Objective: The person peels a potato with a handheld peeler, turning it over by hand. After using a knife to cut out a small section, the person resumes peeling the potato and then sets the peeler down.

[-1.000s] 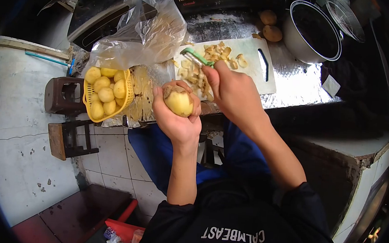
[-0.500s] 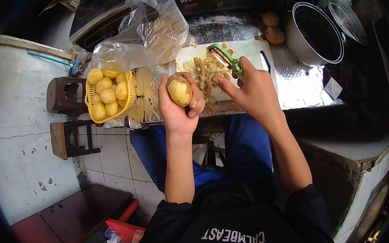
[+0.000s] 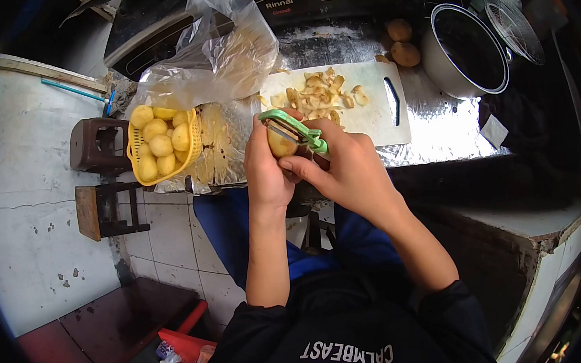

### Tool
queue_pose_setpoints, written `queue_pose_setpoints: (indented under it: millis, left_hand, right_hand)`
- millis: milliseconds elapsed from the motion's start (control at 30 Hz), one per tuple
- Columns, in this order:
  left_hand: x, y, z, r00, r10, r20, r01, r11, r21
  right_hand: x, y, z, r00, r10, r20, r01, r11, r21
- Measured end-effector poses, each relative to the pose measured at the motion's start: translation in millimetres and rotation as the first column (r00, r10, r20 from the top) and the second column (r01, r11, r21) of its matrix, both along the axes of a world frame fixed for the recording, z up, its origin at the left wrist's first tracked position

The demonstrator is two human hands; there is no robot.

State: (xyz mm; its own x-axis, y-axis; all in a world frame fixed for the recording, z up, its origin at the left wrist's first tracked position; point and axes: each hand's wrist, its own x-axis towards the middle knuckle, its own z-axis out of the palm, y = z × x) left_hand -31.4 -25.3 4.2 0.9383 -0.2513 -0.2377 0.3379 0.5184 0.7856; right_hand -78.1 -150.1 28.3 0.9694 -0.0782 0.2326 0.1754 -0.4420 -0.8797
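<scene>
In my left hand (image 3: 266, 169) is a partly peeled potato (image 3: 281, 144), with my fingers wrapped around it. My right hand (image 3: 350, 164) grips a green peeler (image 3: 293, 127), whose blade lies over the top of the potato. Both hands meet just in front of a white cutting board (image 3: 370, 123). Brown and pale potato peelings (image 3: 321, 96) lie heaped on that board. To the left of my hands, a yellow plastic basket (image 3: 132, 143) holds several peeled potatoes (image 3: 161, 145).
Behind the basket lies a crumpled clear plastic bag (image 3: 229, 54). Two unpeeled potatoes (image 3: 405, 53) sit beside a large pot (image 3: 439, 67) at the back right, with a wire strainer (image 3: 514, 32) behind it. Stools (image 3: 95, 142) stand on the floor at left.
My right hand has moved left and down, bringing the peeler from above the board onto the potato. My left hand has stayed nearly in place, and more of the peelings now show.
</scene>
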Motion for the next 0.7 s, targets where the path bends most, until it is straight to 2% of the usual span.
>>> queue_pose_setpoints:
  millis: [33, 100, 133, 167, 233, 267, 300, 367, 400, 467, 500, 567, 633, 700]
  left_hand:
    - [2, 8, -4, 1.0, 0.004, 0.0, -0.004, 1.0, 0.001]
    - [8, 22, -6, 0.976, -0.211, 0.048, 0.216, 0.951, -0.222]
    - [0, 4, 4, 0.995, 0.075, -0.062, -0.072, 0.996, 0.042]
    - [1, 4, 0, 0.995, 0.077, -0.063, -0.075, 0.996, 0.042]
    - [4, 3, -4, 0.992, 0.101, 0.075, -0.103, 0.994, 0.025]
    - [0, -3, -6, 0.973, 0.211, 0.094, -0.218, 0.973, 0.071]
    - [-3, -8, -1, 0.974, 0.205, 0.093, -0.212, 0.975, 0.071]
    - [-7, -14, 4, 0.93, 0.338, 0.147, -0.362, 0.912, 0.191]
    - [-6, -13, 3, 0.93, 0.339, 0.144, -0.362, 0.913, 0.19]
    - [-5, -8, -1, 0.939, 0.344, 0.017, -0.344, 0.931, 0.12]
    - [-10, -7, 5, 0.941, 0.337, 0.02, -0.337, 0.934, 0.12]
    - [-22, -5, 20, 0.968, 0.242, 0.072, -0.246, 0.969, 0.04]
    - [-10, 6, 11, 0.975, 0.207, 0.079, -0.212, 0.974, 0.074]
    - [0, 7, 6, 0.992, 0.128, 0.0, -0.128, 0.992, 0.014]
  right_hand:
    - [-1, 0, 3, 0.999, 0.043, -0.009, -0.043, 0.998, 0.04]
    - [-3, 2, -1, 1.0, 0.027, 0.008, -0.027, 1.0, -0.012]
    - [-4, 4, -2, 1.0, 0.006, 0.022, -0.005, 0.998, -0.062]
    - [-8, 6, 1, 1.0, 0.009, 0.021, -0.008, 0.998, -0.062]
    - [-14, 11, 10, 1.0, -0.014, 0.008, 0.016, 0.9, -0.436]
    - [-12, 14, 7, 0.999, -0.017, 0.039, 0.033, 0.899, -0.438]
    - [-12, 16, 6, 0.999, -0.024, 0.038, 0.038, 0.898, -0.438]
    - [-12, 21, 3, 0.997, -0.066, 0.029, 0.072, 0.904, -0.421]
    - [-9, 21, 1, 0.997, -0.066, 0.027, 0.071, 0.903, -0.423]
    - [5, 18, -7, 0.973, -0.201, 0.116, 0.232, 0.864, -0.446]
    - [19, 6, -16, 0.956, -0.274, 0.107, 0.294, 0.88, -0.372]
    - [24, -11, -15, 0.949, -0.294, 0.118, 0.312, 0.932, -0.183]
    - [23, -15, -12, 0.955, -0.287, 0.077, 0.297, 0.935, -0.194]
    - [24, -23, -11, 0.95, -0.308, 0.05, 0.311, 0.926, -0.213]
